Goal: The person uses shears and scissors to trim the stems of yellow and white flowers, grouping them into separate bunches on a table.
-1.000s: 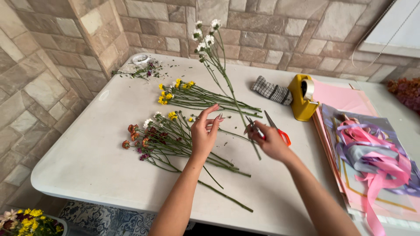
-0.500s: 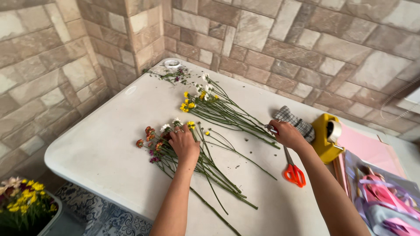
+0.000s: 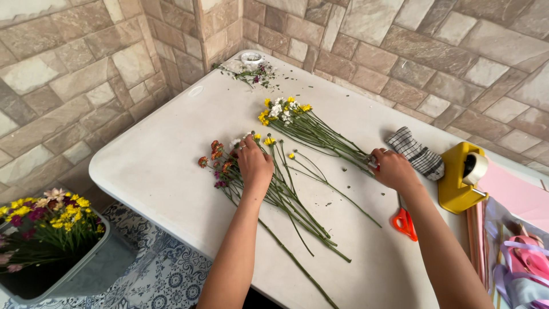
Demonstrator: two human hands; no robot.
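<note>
The left hand (image 3: 254,166) lies flat, fingers open, on the near bunch of flowers (image 3: 229,163) on the white table (image 3: 148,166). The right hand (image 3: 393,170) is closed around the stem ends of the far bunch of yellow and white flowers (image 3: 286,111). Red scissors (image 3: 404,222) lie just beside that arm. It seems best to hold the stems softly and keep them side by side so none bend.

My left hand (image 3: 254,163) lies palm down, fingers bunched and curled forward, forearm stretched straight out. My right hand (image 3: 393,170) reaches farther right, fingers closed in a loose fist, its bare arm angling in from the lower right.
</note>
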